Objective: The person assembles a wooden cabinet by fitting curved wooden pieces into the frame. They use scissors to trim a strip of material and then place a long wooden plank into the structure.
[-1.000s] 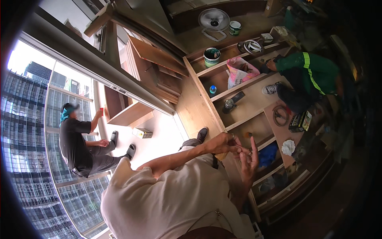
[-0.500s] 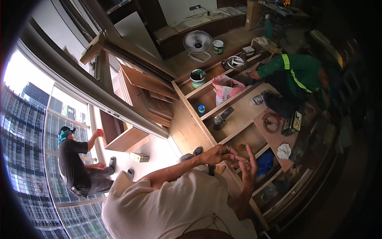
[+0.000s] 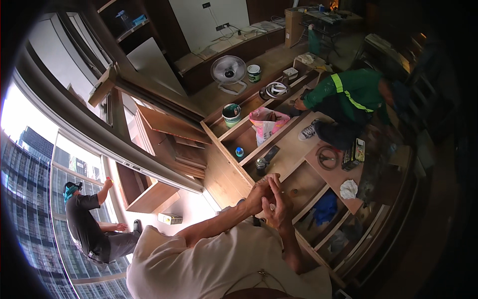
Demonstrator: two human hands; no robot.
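My left hand [image 3: 260,195] and my right hand [image 3: 281,208] meet in front of my chest, above the edge of a wooden frame. My left hand's fingers are curled in against the right hand. The right hand's fingers are bent and pressed together over the left fingertips, its thumb lying across. Whatever they may hold is hidden between them. Beyond the hands stand a dark lidded jar [image 3: 261,165] and a blue-capped bottle [image 3: 239,151], inside the open wooden frame [image 3: 286,174].
A person in a green shirt [image 3: 343,94] bends over the frame on the right. Another person [image 3: 89,219] sits by the window at left. A paint bucket [image 3: 231,115], a pink bag [image 3: 269,124], a fan [image 3: 228,71] and a blue cloth [image 3: 325,207] lie around. Boards [image 3: 172,127] lean nearby.
My hands have drawn closer together and moved a little left in the picture. The right fingers, spread before, are now folded against the left hand. The view has shifted; the seated person's raised arm is higher.
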